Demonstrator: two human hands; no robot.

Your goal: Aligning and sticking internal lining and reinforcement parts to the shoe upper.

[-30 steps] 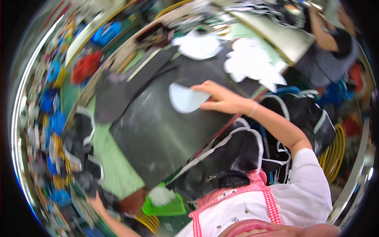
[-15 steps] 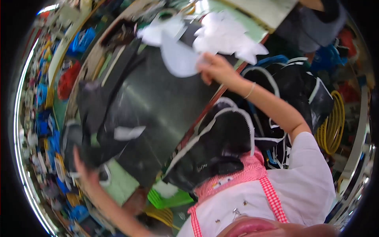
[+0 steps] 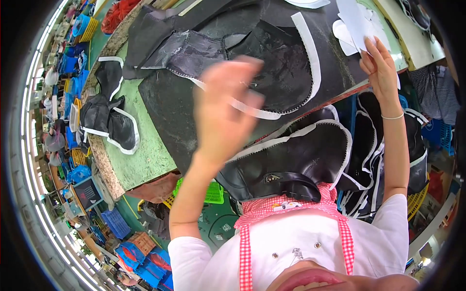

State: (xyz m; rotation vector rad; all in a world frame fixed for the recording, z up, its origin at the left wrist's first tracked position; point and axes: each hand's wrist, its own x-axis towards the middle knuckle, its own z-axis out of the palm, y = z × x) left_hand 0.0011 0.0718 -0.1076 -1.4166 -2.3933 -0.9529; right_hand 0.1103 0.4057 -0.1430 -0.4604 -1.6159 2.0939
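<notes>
My right hand (image 3: 381, 70) is closed, pinching the lower end of a pale white cut piece (image 3: 350, 19) at the upper right. Behind that piece lies a pile of white cut pieces (image 3: 373, 25). My left hand (image 3: 225, 111), smeared by motion, is over a black leather-like piece (image 3: 286, 72) spread on a dark board (image 3: 170, 111). Whether its fingers touch that piece cannot be made out. White strip (image 3: 313, 58) runs along the black piece's curved right and lower edges, and part of it is hidden behind the hand.
Black white-edged pieces (image 3: 109, 109) lie on the green tabletop (image 3: 138, 162) at left. Another large one (image 3: 301, 150) drapes between the board and my apron, with more hanging at right (image 3: 364, 145). A green basket (image 3: 213, 193) stands below the table.
My left hand has swung from the far left to the middle of the board. My right hand still pinches a white piece, now beside the pile at right. The whole view has shifted.
</notes>
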